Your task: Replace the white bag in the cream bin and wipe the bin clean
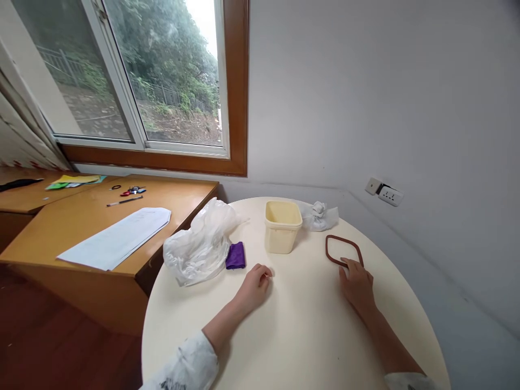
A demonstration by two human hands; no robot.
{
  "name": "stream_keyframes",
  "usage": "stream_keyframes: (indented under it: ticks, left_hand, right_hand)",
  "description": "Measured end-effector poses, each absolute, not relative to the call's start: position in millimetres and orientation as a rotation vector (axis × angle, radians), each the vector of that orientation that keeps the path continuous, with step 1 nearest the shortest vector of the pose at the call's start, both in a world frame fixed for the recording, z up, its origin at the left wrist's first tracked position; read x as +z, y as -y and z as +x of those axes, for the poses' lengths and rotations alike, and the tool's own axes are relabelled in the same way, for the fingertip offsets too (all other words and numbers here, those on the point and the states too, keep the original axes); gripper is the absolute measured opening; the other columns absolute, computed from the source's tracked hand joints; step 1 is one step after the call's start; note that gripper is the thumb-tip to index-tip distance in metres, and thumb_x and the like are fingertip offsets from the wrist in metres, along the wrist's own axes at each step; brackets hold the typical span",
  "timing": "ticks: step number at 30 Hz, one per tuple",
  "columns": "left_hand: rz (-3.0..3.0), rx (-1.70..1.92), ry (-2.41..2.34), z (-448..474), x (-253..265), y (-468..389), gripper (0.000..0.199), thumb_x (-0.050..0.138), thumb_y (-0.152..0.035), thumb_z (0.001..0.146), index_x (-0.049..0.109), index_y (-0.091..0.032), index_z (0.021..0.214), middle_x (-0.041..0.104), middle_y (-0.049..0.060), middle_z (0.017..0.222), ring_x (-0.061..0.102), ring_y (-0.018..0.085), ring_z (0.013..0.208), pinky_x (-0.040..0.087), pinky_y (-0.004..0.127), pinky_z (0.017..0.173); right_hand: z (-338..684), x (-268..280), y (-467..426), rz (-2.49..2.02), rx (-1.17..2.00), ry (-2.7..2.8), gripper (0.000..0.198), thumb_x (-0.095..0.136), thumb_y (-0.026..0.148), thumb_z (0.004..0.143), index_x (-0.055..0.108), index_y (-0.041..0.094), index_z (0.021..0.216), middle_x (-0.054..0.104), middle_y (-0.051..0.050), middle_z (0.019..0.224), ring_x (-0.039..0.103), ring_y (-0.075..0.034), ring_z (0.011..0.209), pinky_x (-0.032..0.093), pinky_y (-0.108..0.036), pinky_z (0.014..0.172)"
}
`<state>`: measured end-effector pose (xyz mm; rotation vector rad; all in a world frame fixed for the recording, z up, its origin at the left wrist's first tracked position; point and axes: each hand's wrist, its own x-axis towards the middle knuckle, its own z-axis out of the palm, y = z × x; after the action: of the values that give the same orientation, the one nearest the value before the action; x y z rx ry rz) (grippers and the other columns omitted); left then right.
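My left hand [255, 283] rests on the round cream table [300, 325], its fingers curled in and nothing seen in them. Just beyond it to the left lies a folded purple cloth [235, 256], against a crumpled white plastic bag [199, 249]. At the right, my right hand [357, 281] has its fingers closed on the near edge of a thin brown frame [328, 250], a rounded rectangle with an open middle that lies on or just above the table. Between the hands and farther back stands a cream plastic tub [280, 238], upright and without a lid.
Behind the tub is a knotted white plastic bag [320, 216]. A wooden desk [81, 216] adjoins on the left, with white papers [122, 235], a pen [124, 201] and keys [134, 190]. Window [162, 81] and wall [345, 97] bound the far side; a socket [390, 195] sits right.
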<state>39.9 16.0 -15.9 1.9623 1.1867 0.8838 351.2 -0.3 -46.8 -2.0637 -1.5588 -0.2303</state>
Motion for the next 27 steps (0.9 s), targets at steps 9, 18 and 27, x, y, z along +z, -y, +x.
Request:
stream_keyframes:
  ticks: [9,18,27]
  left_hand:
    - [1.971,0.882,-1.179,39,-17,-17,0.022,0.039,-0.01,0.073,0.056,-0.018,0.083,0.055,0.005,0.086,0.052,0.014,0.07,0.042,0.025,0.064]
    - [1.975,0.878,-1.189,39,-14,-16,0.016,0.04,-0.015,0.076,0.055,-0.018,0.081,0.054,0.004,0.083,0.05,0.013,0.066,0.041,0.025,0.062]
    - [1.993,0.855,-1.201,39,-11,-17,0.014,0.04,-0.018,0.076,0.054,-0.019,0.078,0.054,0.004,0.081,0.048,0.014,0.065,0.039,0.025,0.06]
  right_hand:
    - [340,-42,7,-1.995,-0.213,1.602,0.032,0.032,0.027,0.082,0.053,0.021,0.106,0.058,-0.005,0.109,0.05,-0.02,0.107,0.027,-0.038,0.093]
    - [341,-47,7,-1.942,-0.225,1.635,0.033,0.032,0.026,0.082,0.056,0.02,0.103,0.058,-0.007,0.109,0.05,-0.022,0.106,0.027,-0.039,0.093]
    - [342,-48,5,-1.955,-0.227,1.641,0.032,0.032,0.024,0.081,0.058,0.019,0.1,0.058,-0.007,0.107,0.052,-0.02,0.103,0.03,-0.038,0.091]
